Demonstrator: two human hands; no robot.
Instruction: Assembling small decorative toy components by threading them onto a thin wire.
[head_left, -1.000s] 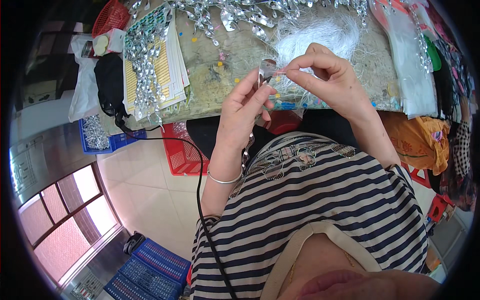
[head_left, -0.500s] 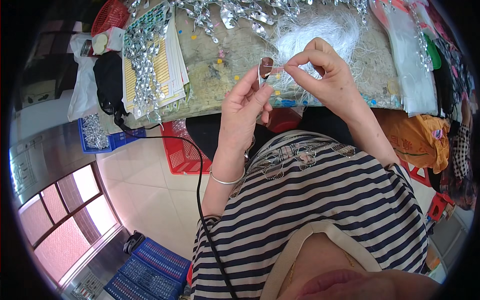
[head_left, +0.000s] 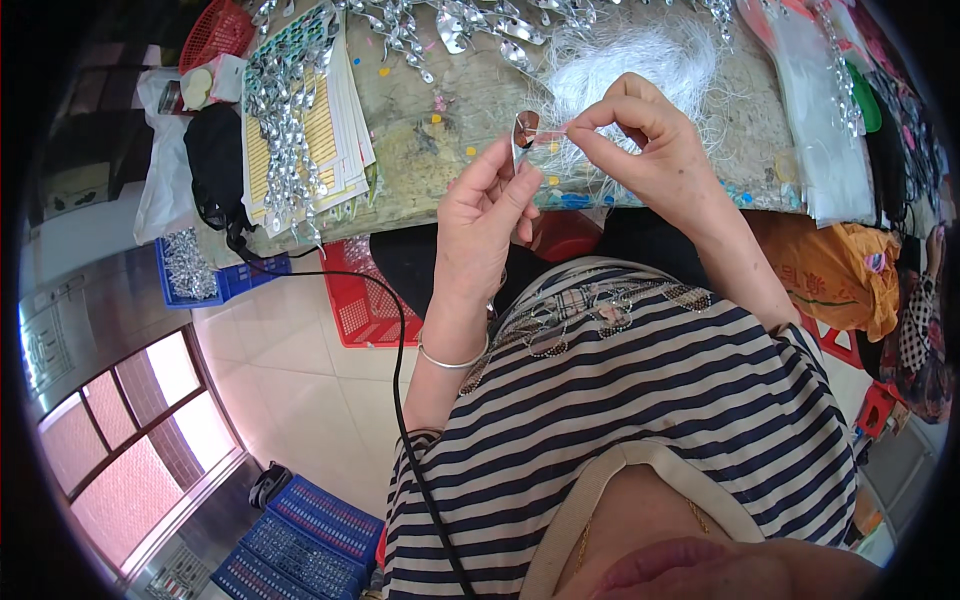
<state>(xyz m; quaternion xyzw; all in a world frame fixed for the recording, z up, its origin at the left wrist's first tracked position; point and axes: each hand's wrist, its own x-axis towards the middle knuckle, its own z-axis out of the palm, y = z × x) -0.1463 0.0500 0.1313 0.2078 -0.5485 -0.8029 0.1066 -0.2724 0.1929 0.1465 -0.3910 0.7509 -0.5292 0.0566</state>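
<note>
My left hand (head_left: 476,215) is closed, its thumb and fingers pinching a small shiny metal spoon-shaped piece (head_left: 525,128) above the table's near edge. The piece's mirror-like face reflects brown tones. Between my hands runs a thin pale strand (head_left: 551,131), stretched from the metal piece to my right hand (head_left: 648,145). My right thumb and forefinger are pressed together on the strand's end. A tangled heap of white, glossy thread (head_left: 625,70) lies on the table just beyond the right hand.
Strings of silver twisted pieces (head_left: 285,130) lie over yellow-and-white cards (head_left: 345,150) at the left, with more silver pieces (head_left: 455,30) along the far side. Clear plastic bags (head_left: 835,170) hang at the right edge. A black cable (head_left: 402,350) crosses beside my left arm. A red crate (head_left: 370,325) stands below.
The metal piece has tilted and shifted slightly left in my left hand. My right hand stays nearly in place, with the strand still pinched.
</note>
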